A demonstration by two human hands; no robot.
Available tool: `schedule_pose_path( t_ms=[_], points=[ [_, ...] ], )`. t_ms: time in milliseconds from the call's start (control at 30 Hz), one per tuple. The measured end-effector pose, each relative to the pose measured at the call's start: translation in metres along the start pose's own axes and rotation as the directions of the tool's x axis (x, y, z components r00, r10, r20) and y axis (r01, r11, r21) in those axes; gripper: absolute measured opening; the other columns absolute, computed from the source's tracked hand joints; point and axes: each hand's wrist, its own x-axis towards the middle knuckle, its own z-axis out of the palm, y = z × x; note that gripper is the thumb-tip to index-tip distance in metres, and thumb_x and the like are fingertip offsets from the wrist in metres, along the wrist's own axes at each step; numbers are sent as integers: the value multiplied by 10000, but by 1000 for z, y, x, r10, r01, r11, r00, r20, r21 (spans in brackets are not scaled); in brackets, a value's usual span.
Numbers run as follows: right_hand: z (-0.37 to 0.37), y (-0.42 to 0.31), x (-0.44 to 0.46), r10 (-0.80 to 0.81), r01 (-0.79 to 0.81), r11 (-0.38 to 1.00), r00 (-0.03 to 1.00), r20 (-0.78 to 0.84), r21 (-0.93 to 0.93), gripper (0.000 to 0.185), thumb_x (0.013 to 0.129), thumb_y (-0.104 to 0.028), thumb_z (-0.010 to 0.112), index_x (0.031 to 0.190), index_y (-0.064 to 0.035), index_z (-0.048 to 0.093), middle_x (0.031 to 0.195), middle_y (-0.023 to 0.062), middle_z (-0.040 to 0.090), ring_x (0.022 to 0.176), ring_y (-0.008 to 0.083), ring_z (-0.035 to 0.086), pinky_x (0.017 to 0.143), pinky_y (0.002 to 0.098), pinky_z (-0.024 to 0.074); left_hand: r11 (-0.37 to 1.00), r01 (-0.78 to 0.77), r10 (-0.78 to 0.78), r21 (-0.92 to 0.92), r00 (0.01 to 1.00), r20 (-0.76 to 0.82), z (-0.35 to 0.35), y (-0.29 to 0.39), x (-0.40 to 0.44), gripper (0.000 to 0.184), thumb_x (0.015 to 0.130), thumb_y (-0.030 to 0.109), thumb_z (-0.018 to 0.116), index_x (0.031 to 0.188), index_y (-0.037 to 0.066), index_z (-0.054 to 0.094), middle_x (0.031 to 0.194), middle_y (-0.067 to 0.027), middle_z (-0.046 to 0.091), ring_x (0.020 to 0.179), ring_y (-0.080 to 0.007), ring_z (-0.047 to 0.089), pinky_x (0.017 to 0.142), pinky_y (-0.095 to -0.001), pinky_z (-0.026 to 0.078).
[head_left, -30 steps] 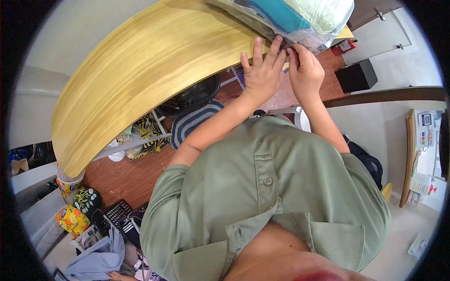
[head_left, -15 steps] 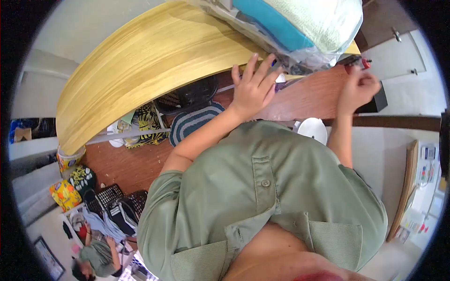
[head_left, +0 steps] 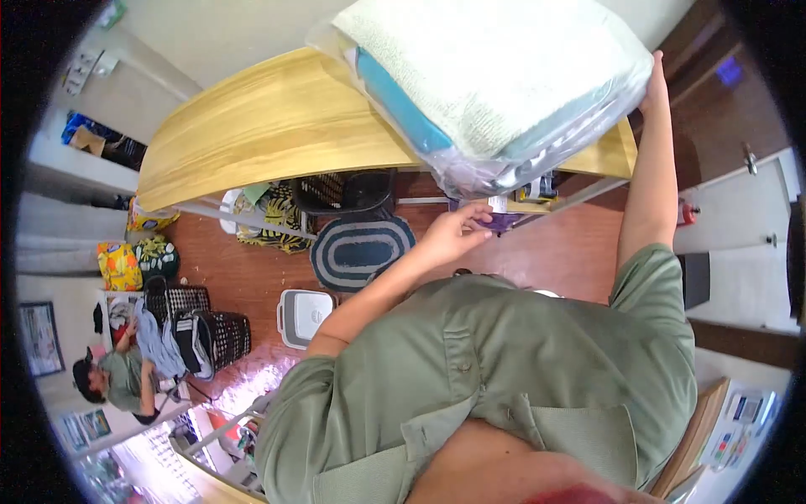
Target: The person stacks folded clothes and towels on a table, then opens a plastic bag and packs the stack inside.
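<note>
A large clear plastic bag (head_left: 504,92) with pale, fluffy folded cloth and a teal item inside rests on the wood-grain table (head_left: 269,118). My right hand (head_left: 655,84) reaches to the bag's far right side; only part of it shows and its grip is hidden. Below the bag's near edge, at the table's front, my left hand (head_left: 460,233) is raised with its fingers apart and curved, holding nothing visible.
Under the table are a black basket (head_left: 344,193) and an oval striped mat (head_left: 363,252). A grey-white basin (head_left: 304,317) sits on the floor. At the left, another person (head_left: 122,378) handles cloth beside black laundry baskets (head_left: 222,340).
My right hand has gone from the table edge out and up to the bag's right side. My left hand has drawn back from the edge. The view has shifted, showing more of the bag.
</note>
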Motion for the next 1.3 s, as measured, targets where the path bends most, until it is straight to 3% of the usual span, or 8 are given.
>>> schedule_pose_path(
  t_ms=[267, 400, 500, 633, 767, 1100, 1233, 1300],
  points=[
    [78, 11, -276, -282, 283, 728, 954, 103, -624, 438, 899, -356, 387, 1076, 33, 484, 1001, 133, 541, 825, 179, 518, 738, 305, 420, 960, 51, -88, -277, 989, -122, 7, -8, -30, 459, 894, 249, 450, 1274, 20, 334, 1169, -113, 475, 955, -198, 502, 847, -330, 399],
    [102, 5, -313, -248, 35, 968, 261, 933, 248, 615, 790, -453, 564, 1053, 100, 514, 1170, 258, 450, 885, 266, 585, 733, 342, 476, 843, 236, -383, -482, 894, -232, -38, 1, -108, 486, 910, 331, 379, 1292, 37, 318, 1250, -132, 416, 1037, -267, 484, 906, -390, 375],
    [107, -1, -301, -236, 11, 957, 615, 752, 291, 545, 828, -437, 519, 1000, 80, 534, 1119, 297, 480, 869, 278, 597, 696, 349, 501, 575, -403, -322, -712, 689, -650, -89, 62, -162, 493, 912, 352, 354, 1295, 44, 319, 1275, -140, 394, 1071, -292, 469, 930, -414, 361],
    [156, 19, -287, -270, 326, 945, 745, 610, 21, 395, 787, -277, 585, 1059, 6, 540, 1129, 181, 524, 971, 243, 549, 812, 346, 431, 465, -819, 140, -338, 445, -885, -213, 70, -200, 475, 901, 333, 372, 1286, 57, 335, 1315, -146, 362, 1119, -302, 453, 971, -438, 345],
    [234, 43, -302, -489, 805, 505, 564, 665, -311, 392, 654, -139, 702, 1021, -71, 583, 1161, 148, 506, 1052, 333, 474, 880, 398, 372, 939, -265, 264, 218, 151, -953, -309, 108, -175, 452, 914, 350, 347, 1262, 64, 387, 1251, -112, 452, 1071, -236, 501, 931, -386, 381],
    [316, 83, -260, -738, 774, 106, 482, 472, -624, 697, 649, -319, 731, 1258, -137, 446, 1363, 179, 290, 1258, 369, 242, 1018, 452, 214, 884, 438, -258, 163, 749, -610, -400, 133, -80, 443, 916, 357, 343, 1246, 68, 406, 1225, -110, 476, 1057, -216, 511, 911, -374, 392],
    [244, 73, -193, -491, 450, 775, 871, 24, -444, 669, 786, -248, 636, 1330, -51, 300, 1332, 153, 334, 1198, 245, 349, 978, 346, 293, 905, 419, -363, 68, 846, -391, -389, 114, -46, 440, 917, 360, 342, 1240, 70, 414, 1215, -109, 486, 1051, -209, 515, 903, -368, 396],
    [232, 65, -198, -498, 427, 780, 866, -42, -457, 647, 802, -233, 619, 1332, -50, 297, 1323, 147, 345, 1180, 232, 366, 967, 336, 305, 990, 135, -139, -34, 935, -327, -375, 113, -49, 488, 896, 404, 377, 1242, 63, 417, 1220, -118, 483, 1038, -202, 520, 862, -341, 409]
  ],
)
